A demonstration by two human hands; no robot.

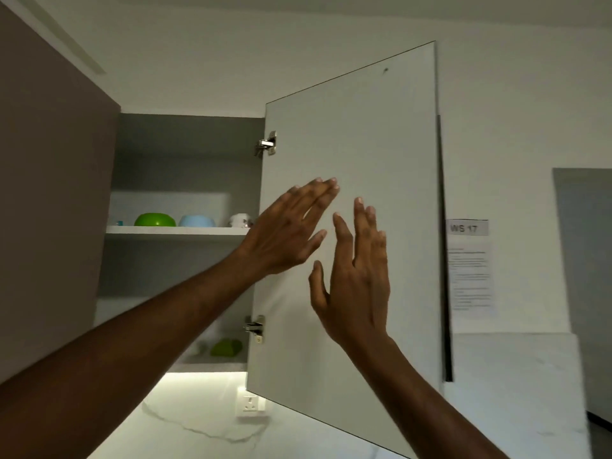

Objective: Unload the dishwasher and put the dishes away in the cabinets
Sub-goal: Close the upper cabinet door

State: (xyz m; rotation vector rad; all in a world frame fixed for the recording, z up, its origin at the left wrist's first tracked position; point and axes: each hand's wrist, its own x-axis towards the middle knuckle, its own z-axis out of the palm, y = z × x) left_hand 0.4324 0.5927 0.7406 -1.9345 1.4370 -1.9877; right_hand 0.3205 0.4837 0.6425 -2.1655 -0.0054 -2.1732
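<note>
notice text [470, 276] illegible, door corner [397, 448] cropped

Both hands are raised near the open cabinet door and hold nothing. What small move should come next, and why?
Probably push the cabinet door shut. The left hand and right hand are open with straight fingers in front of its inner face, and the green bowl and blue bowl already sit on the shelf.

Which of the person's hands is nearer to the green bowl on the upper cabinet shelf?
Left. The left hand is raised just right of the shelf holding the green bowl; the right hand is farther right and lower, in front of the open cabinet door.
</note>
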